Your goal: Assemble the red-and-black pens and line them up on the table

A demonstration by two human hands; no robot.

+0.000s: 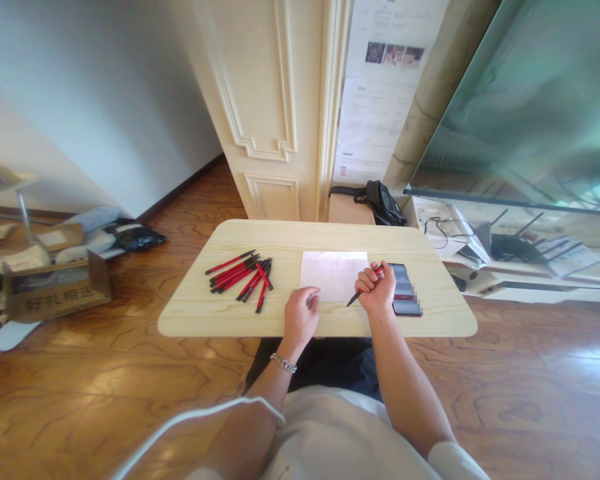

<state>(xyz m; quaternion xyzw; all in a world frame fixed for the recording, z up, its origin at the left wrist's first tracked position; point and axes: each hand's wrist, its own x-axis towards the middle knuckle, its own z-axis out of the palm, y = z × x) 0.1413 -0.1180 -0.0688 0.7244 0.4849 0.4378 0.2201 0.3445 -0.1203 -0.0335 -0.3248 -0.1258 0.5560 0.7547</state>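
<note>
My right hand (377, 291) is closed around a red-and-black pen (353, 299), its dark end pointing down and left over the lower right of the white paper (333, 270). My left hand (303, 313) rests by the lower left corner of the paper, fingers loosely bent and thumb apart, with nothing visible between them. To the left, several red-and-black pens (237, 272) lie in a loose, overlapping pile. Just right of my right hand lies a phone (403, 283) with its screen lit, partly hidden by that hand.
The small pale wooden table (195, 313) has rounded corners. Beyond it are a black bag (385, 203) on a box and a low white cabinet (530, 290) with cables. On the floor at left stands an open cardboard box (60, 290). A white cable (195, 415) crosses my left arm.
</note>
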